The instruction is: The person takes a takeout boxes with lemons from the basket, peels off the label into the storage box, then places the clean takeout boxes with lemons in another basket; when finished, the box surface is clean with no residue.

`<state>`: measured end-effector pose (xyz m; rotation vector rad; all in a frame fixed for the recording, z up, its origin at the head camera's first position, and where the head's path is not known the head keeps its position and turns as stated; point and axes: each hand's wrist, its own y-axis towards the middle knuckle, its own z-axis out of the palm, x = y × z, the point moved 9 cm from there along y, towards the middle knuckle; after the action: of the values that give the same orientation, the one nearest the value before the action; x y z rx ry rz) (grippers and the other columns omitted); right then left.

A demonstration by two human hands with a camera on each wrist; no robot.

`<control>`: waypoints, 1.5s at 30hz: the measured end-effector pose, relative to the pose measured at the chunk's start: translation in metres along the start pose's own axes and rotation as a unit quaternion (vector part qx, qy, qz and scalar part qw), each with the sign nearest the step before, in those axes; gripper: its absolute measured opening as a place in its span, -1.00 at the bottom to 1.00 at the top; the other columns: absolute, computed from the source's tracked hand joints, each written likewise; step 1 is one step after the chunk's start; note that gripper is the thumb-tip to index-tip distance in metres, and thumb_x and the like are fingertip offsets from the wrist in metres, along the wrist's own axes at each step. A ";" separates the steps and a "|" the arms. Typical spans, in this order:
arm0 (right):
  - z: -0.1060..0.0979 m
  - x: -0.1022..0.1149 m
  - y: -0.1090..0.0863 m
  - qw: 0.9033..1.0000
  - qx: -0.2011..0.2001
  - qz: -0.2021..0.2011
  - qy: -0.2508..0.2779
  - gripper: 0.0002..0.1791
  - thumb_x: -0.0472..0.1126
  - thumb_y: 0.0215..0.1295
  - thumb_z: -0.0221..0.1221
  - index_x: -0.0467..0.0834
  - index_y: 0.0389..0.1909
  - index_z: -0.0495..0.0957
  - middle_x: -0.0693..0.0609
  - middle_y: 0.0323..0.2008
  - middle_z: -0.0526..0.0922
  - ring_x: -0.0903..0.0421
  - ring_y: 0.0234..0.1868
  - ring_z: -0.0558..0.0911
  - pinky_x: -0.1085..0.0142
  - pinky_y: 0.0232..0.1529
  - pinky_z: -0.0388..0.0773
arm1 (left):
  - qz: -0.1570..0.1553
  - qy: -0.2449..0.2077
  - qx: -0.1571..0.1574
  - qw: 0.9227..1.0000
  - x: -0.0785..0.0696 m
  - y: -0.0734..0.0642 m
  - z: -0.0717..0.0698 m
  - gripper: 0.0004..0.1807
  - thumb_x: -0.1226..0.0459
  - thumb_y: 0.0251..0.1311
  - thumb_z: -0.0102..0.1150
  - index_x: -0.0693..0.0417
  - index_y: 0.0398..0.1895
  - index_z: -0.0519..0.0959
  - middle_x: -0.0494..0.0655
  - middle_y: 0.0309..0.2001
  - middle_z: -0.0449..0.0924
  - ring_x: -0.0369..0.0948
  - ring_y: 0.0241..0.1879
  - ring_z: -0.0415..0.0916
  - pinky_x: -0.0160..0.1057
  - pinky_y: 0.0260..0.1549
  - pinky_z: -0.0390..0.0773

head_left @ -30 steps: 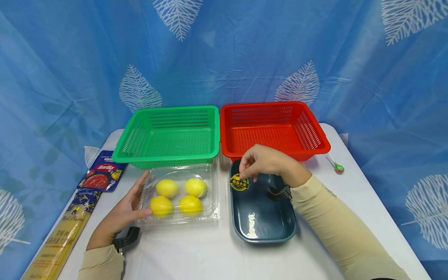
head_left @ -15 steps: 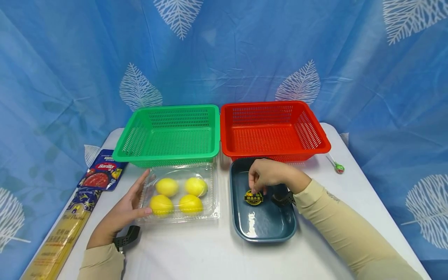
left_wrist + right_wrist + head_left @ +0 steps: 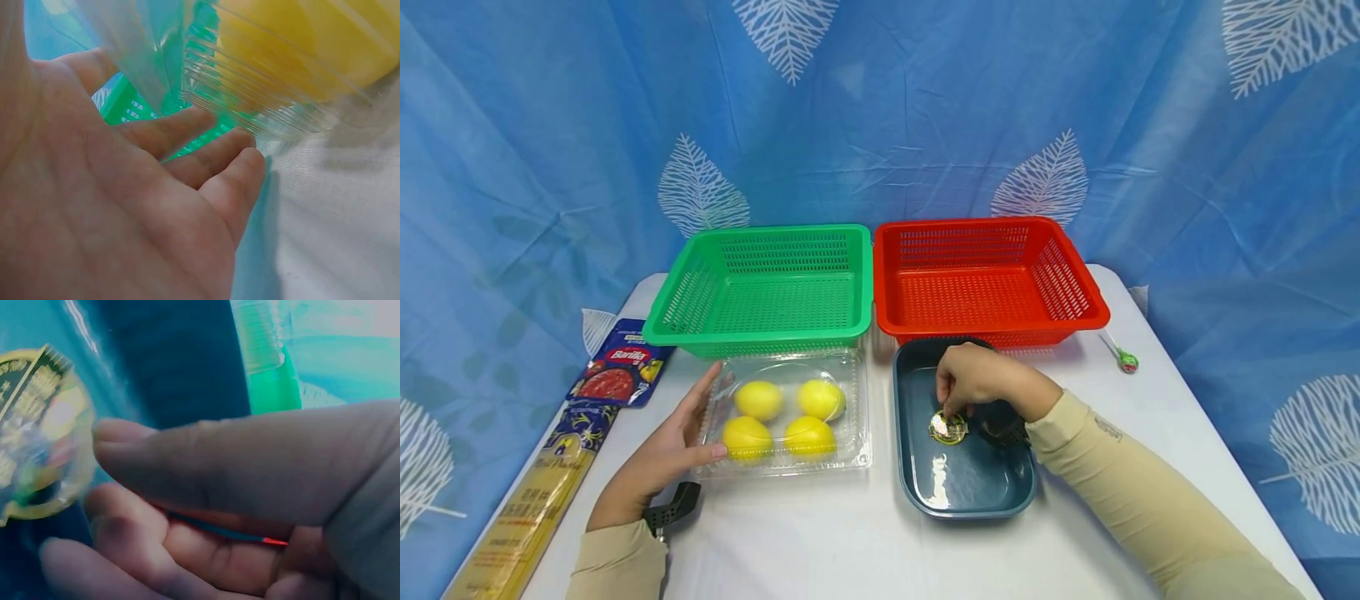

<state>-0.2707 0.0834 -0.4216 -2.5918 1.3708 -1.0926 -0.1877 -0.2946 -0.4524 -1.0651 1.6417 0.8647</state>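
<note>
one second ago the right hand (image 3: pixel 981 379) is at the left wall of the dark blue, glossy, rounded rectangular tray (image 3: pixel 964 475); now it is lower, inside the tray, together with the round, shiny gold-and-black label (image 3: pixel 949 429). the thumb and a finger seem to pinch the label's edge, so the hand is narrow. this means the label is now over the middle of the tray, perhaps touching its floor; i cannot tell which. the label's face now catches the light, and its writing cannot be read in glare and blur.

the left hand (image 3: pixel 662 454) is in the same place, wide and relaxed, touching the left side of the clear plastic box (image 3: pixel 853 454), which contains four yellow, oval, lemon-like fruits (image 3: pixel 809 437).

to the left of the left hand, the blue flat pouch (image 3: pixel 617 367) with a picture of red sauce bears the readable brand "barilla". beside that hand, the long golden packet with blue end (image 3: pixel 523 508) has chinese characters, too small to read surely.
</note>
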 end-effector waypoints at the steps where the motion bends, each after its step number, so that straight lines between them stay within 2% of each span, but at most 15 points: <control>1: -0.002 -0.001 -0.001 1.000 -0.009 0.002 0.001 -0.77 -0.41 0.12 0.53 -0.12 -0.54 0.68 0.10 -0.60 0.62 0.06 -0.63 0.68 0.29 -0.53 0.66 | 0.000 0.000 0.000 1.000 0.000 0.000 0.000 0.19 0.41 0.25 0.37 -0.29 0.76 -0.19 0.06 0.71 -0.38 0.22 0.61 -0.53 -0.64 0.30 0.00; 4: -0.011 -0.003 -0.007 0.999 -0.041 0.002 0.021 -0.81 -0.38 0.20 0.50 -0.13 -0.50 0.70 0.09 -0.57 0.64 0.07 -0.61 0.69 0.27 -0.50 0.67 | 0.000 0.001 0.001 1.000 -0.001 0.000 0.000 0.19 0.42 0.26 0.37 -0.24 0.76 -0.20 0.04 0.71 -0.38 0.21 0.61 -0.53 -0.64 0.30 -0.01; 9: -0.025 -0.007 -0.023 0.991 -0.091 -0.008 0.100 -0.91 -0.32 0.29 0.45 -0.17 -0.39 0.74 -0.04 -0.46 0.72 0.05 -0.55 0.71 0.20 -0.40 0.73 | 0.002 0.002 0.002 1.000 -0.001 0.001 0.001 0.19 0.43 0.27 0.36 -0.19 0.77 -0.21 0.06 0.71 -0.36 0.20 0.61 -0.52 -0.63 0.31 -0.01; 12: -0.033 -0.015 -0.033 0.976 -0.140 -0.002 0.165 -0.91 -0.25 0.34 0.44 -0.20 -0.28 0.78 -0.11 -0.39 0.72 0.00 -0.51 0.72 0.16 -0.32 0.75 | 0.005 -0.002 0.004 1.000 -0.002 0.001 0.001 0.19 0.45 0.26 0.36 -0.16 0.76 -0.22 0.08 0.71 -0.36 0.21 0.61 -0.53 -0.63 0.31 -0.02; 14: -0.038 -0.025 -0.040 0.956 -0.187 0.009 0.225 -0.83 -0.22 0.36 0.44 -0.26 -0.21 0.77 -0.17 -0.36 0.71 -0.02 -0.49 0.71 0.14 -0.29 0.76 | 0.005 -0.003 0.005 1.000 -0.002 0.001 0.002 0.19 0.45 0.26 0.36 -0.15 0.76 -0.23 0.07 0.71 -0.38 0.21 0.61 -0.54 -0.63 0.31 -0.02; 16: -0.042 -0.035 -0.047 0.925 -0.235 0.015 0.297 -0.75 -0.21 0.38 0.42 -0.36 -0.14 0.74 -0.25 -0.31 0.70 -0.05 -0.48 0.71 0.12 -0.28 0.76 | 0.006 -0.004 0.006 1.000 -0.003 0.001 0.002 0.19 0.45 0.27 0.36 -0.13 0.76 -0.23 0.06 0.71 -0.38 0.21 0.61 -0.54 -0.63 0.31 -0.02; 20: -0.043 -0.053 -0.060 0.854 -0.303 0.016 0.423 -0.69 -0.23 0.43 0.38 -0.47 -0.10 0.68 -0.27 -0.26 0.71 0.01 -0.46 0.68 0.18 -0.32 0.76 | 0.005 -0.004 0.006 1.000 -0.003 0.000 0.002 0.19 0.46 0.27 0.35 -0.14 0.76 -0.23 0.06 0.71 -0.38 0.21 0.61 -0.54 -0.64 0.31 -0.01; 24: -0.036 -0.068 -0.067 0.792 -0.322 0.018 0.519 -0.70 -0.17 0.48 0.34 -0.40 -0.19 0.68 -0.14 -0.33 0.69 0.08 -0.44 0.61 0.29 -0.37 0.72 | 0.005 -0.004 0.006 1.000 -0.003 0.000 0.001 0.19 0.46 0.27 0.35 -0.15 0.76 -0.23 0.04 0.71 -0.39 0.20 0.61 -0.55 -0.64 0.31 -0.01; 28: -0.032 -0.084 -0.073 0.725 -0.329 0.030 0.604 -0.67 -0.09 0.51 0.31 -0.32 -0.27 0.64 -0.05 -0.38 0.63 0.11 -0.43 0.54 0.36 -0.41 0.65 | 0.008 -0.004 0.006 1.000 -0.003 0.001 0.001 0.19 0.46 0.27 0.35 -0.10 0.76 -0.24 0.04 0.71 -0.38 0.20 0.61 -0.54 -0.63 0.32 -0.02; 31: -0.032 -0.093 -0.078 0.675 -0.337 0.047 0.655 -0.67 -0.05 0.52 0.29 -0.23 -0.35 0.59 -0.01 -0.40 0.58 0.12 -0.41 0.48 0.38 -0.42 0.57 | 0.008 -0.003 0.004 1.000 -0.004 0.001 0.002 0.19 0.46 0.27 0.35 -0.09 0.76 -0.24 0.08 0.71 -0.37 0.21 0.61 -0.54 -0.63 0.31 -0.02; 34: -0.029 -0.102 -0.083 0.620 -0.343 0.068 0.702 -0.68 -0.04 0.53 0.28 -0.15 -0.38 0.52 0.03 -0.40 0.51 0.13 -0.39 0.42 0.35 -0.43 0.46 | 0.008 -0.003 0.004 1.000 -0.004 0.001 0.002 0.19 0.45 0.27 0.35 -0.10 0.76 -0.24 0.10 0.70 -0.37 0.21 0.61 -0.54 -0.63 0.32 -0.02; 38: -0.024 -0.116 -0.089 0.535 -0.365 0.097 0.756 -0.69 -0.02 0.54 0.26 -0.11 -0.31 0.43 0.06 -0.40 0.44 0.14 -0.37 0.36 0.34 -0.41 0.37 | 0.008 -0.002 0.004 1.000 -0.004 0.001 0.002 0.19 0.45 0.27 0.35 -0.11 0.76 -0.23 0.06 0.71 -0.38 0.21 0.61 -0.54 -0.63 0.32 -0.02; 41: -0.020 -0.125 -0.091 0.475 -0.384 0.108 0.784 -0.70 -0.03 0.55 0.25 -0.09 -0.27 0.38 0.06 -0.39 0.40 0.14 -0.37 0.32 0.32 -0.41 0.32 | 0.008 -0.002 0.004 1.000 -0.004 0.001 0.002 0.19 0.45 0.27 0.35 -0.11 0.76 -0.23 0.04 0.71 -0.38 0.21 0.61 -0.54 -0.63 0.31 -0.02; 43: -0.019 -0.129 -0.090 0.446 -0.388 0.100 0.800 -0.71 -0.04 0.58 0.21 -0.08 -0.26 0.35 0.06 -0.37 0.36 0.14 -0.38 0.30 0.31 -0.42 0.28 | 0.008 -0.002 0.004 1.000 -0.004 0.001 0.002 0.19 0.45 0.27 0.35 -0.10 0.76 -0.23 0.03 0.71 -0.38 0.21 0.61 -0.54 -0.63 0.31 -0.02; 45: -0.019 -0.133 -0.088 0.423 -0.390 0.090 0.813 -0.73 -0.05 0.60 0.18 -0.07 -0.22 0.32 0.05 -0.36 0.33 0.13 -0.39 0.28 0.30 -0.43 0.27 | 0.008 -0.002 0.003 1.000 -0.004 0.001 0.002 0.19 0.46 0.27 0.35 -0.10 0.76 -0.23 0.04 0.71 -0.37 0.21 0.61 -0.53 -0.63 0.31 -0.02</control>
<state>-0.2679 0.2402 -0.4555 -0.1756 2.3839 -3.8650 -0.1873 -0.2918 -0.4487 -1.0467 1.6506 0.8705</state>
